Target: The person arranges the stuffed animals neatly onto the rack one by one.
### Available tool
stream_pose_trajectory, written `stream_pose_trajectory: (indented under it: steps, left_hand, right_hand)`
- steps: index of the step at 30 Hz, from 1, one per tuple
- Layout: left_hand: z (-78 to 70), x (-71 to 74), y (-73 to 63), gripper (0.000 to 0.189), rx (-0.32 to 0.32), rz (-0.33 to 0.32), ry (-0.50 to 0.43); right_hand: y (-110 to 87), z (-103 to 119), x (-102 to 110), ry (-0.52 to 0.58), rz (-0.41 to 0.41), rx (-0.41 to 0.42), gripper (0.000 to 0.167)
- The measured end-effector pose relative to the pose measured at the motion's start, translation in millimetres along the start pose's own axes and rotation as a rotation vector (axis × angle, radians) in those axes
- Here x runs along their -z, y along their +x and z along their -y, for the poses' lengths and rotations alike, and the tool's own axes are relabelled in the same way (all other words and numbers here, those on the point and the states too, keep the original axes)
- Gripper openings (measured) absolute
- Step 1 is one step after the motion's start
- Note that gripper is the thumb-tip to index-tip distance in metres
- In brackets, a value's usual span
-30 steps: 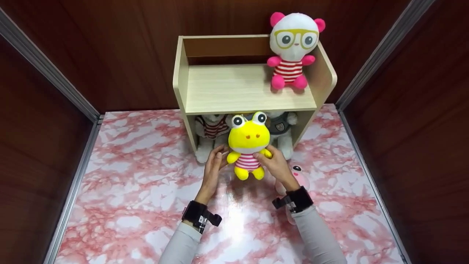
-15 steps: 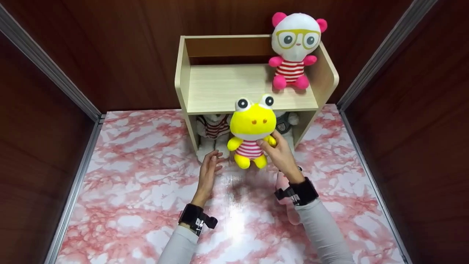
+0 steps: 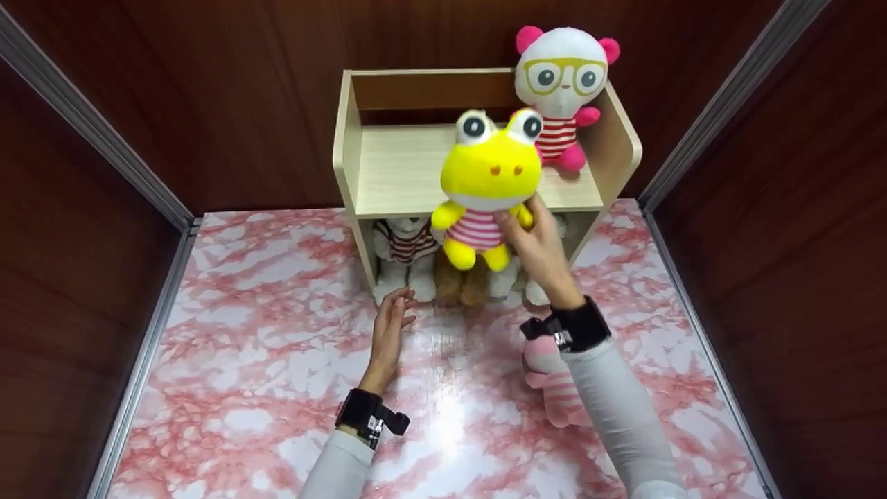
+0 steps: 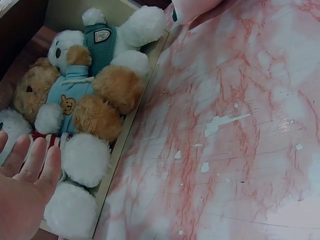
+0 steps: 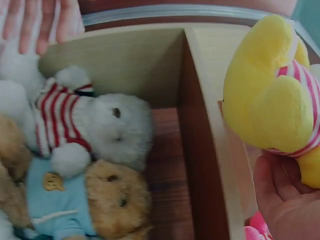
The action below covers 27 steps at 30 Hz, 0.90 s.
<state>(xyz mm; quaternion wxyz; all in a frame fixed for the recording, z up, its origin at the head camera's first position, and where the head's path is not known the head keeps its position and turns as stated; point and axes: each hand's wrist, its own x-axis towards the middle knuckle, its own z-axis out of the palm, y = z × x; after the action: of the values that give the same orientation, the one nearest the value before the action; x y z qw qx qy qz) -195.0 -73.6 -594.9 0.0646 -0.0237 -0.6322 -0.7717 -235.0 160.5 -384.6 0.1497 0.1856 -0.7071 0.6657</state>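
Observation:
My right hand (image 3: 540, 242) grips a yellow frog plush (image 3: 490, 166) by its side, thumb on the pink-and-white striped shirt. In the head view the frog is upright and overlaps the upper shelf board (image 3: 409, 166). The right wrist view shows the fingers under the frog's body (image 5: 270, 100). My left hand (image 3: 389, 329) holds nothing, its fingers loosely extended in front of the lower compartment. Several teddy bears sit there: a white one in a red-striped shirt (image 3: 409, 242), a brown one in light blue (image 4: 70, 95) and a white one in dark green (image 4: 100, 42).
A pink-and-white panda plush with yellow glasses (image 3: 565, 80) sits at the right end of the upper shelf. A pink striped plush (image 3: 565, 395) lies on the marbled tabletop (image 3: 256, 360), partly under my right forearm. Dark wood panels (image 3: 242, 104) enclose the back and sides.
The left hand has let go of the frog and drawn back slightly. My right hand has lifted the frog from before the lower compartment up to the upper shelf's level.

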Motion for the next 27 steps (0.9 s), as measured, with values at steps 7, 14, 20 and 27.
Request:
stream_pose_trajectory:
  steps: [7, 14, 20, 27]
  left_hand:
    - [-0.3, 1.1, -1.6, 0.042, 0.004, -0.012, -0.012]
    - [1.4, 1.4, -3.2, 0.04, 0.013, -0.022, -0.011]
    - [2.6, 2.3, -4.9, 0.04, 0.018, -0.019, 0.001]
    - [3.8, 0.9, -6.2, 0.04, 0.025, -0.021, -0.003]
  right_hand:
    - [23.7, 5.9, 1.1, 0.01, -0.009, 0.031, 0.039]
    - [51.2, 6.5, 0.5, -0.016, -0.028, 0.084, 0.038]
    - [70.7, 8.0, -1.1, -0.034, -0.07, 0.018, 0.039]
    - [92.7, 7.8, -3.6, -0.06, -0.056, -0.047, 0.039]
